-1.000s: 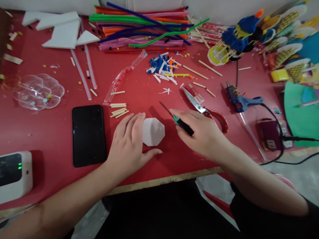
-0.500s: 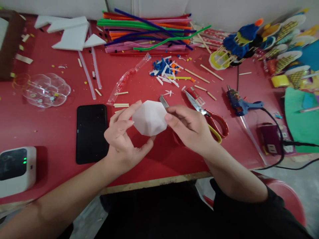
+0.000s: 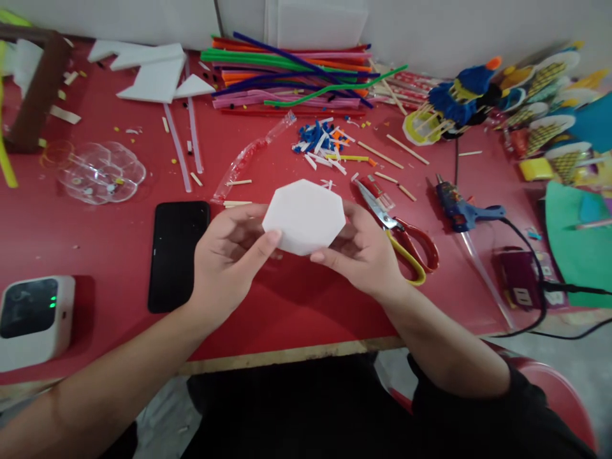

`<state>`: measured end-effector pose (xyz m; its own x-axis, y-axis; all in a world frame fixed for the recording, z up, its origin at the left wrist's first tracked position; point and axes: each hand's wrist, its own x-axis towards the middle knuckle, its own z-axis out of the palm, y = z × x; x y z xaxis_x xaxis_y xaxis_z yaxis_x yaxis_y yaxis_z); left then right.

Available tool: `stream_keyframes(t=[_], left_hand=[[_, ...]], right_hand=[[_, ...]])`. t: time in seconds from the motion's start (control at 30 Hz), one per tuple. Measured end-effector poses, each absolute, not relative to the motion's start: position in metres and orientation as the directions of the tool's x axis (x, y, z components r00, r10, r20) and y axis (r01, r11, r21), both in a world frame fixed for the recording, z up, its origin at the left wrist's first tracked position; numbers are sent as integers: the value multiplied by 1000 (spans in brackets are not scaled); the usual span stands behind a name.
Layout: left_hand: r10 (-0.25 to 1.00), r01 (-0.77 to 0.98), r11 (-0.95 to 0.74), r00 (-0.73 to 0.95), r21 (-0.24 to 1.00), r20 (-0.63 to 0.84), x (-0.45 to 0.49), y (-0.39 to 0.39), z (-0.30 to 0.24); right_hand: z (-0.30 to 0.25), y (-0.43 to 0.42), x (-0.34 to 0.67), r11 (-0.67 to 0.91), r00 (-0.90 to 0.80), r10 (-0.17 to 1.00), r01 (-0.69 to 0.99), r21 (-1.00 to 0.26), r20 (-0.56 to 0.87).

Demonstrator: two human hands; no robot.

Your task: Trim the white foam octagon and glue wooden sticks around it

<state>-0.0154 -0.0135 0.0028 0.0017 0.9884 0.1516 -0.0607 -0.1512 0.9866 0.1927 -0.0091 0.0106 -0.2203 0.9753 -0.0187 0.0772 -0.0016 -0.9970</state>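
A white foam octagon [image 3: 304, 215] is held up above the red table [image 3: 296, 306], its flat face toward me. My left hand [image 3: 229, 255] grips its left edge, thumb on the front and fingers behind. From the other side my right hand [image 3: 366, 252] holds the right edge, thumb on the lower front. The green-handled knife seen earlier is hidden. Red-handled scissors [image 3: 401, 226] lie just right of my right hand, and a black phone [image 3: 178, 254] lies just left of my left hand.
A blue glue gun [image 3: 456, 204] with its black cord lies to the right. Pipe cleaners [image 3: 291, 73], foam scraps [image 3: 153, 73] and cut sticks cover the back. At left are a clear plastic tray [image 3: 100, 172] and a white device [image 3: 33, 319].
The octagon was lifted off the table by my left hand, then taken in both hands and turned face-on. The knife in my right hand went out of sight. The camera shifted slightly.
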Motion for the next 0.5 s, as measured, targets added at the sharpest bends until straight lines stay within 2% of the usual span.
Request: stream_keyframes(t=[0.13,0.27,0.33,0.5], left_hand=[[974,66,-208,-77,976,213,-17,-15,2],[970,142,-223,-62,965,233,-18,-15,6],[974,129,-223,-15,966,227,-19,-13,7],[928,26,-317,215,948,304,-25,-7,0]], right_hand=[[7,-2,208,188,-333,936,198,-962,114],[9,3,215,336,-323,917,308,-890,234],[10,4,214,355,-309,917,345,-869,252],[8,5,216,385,-325,900,279,-880,291]])
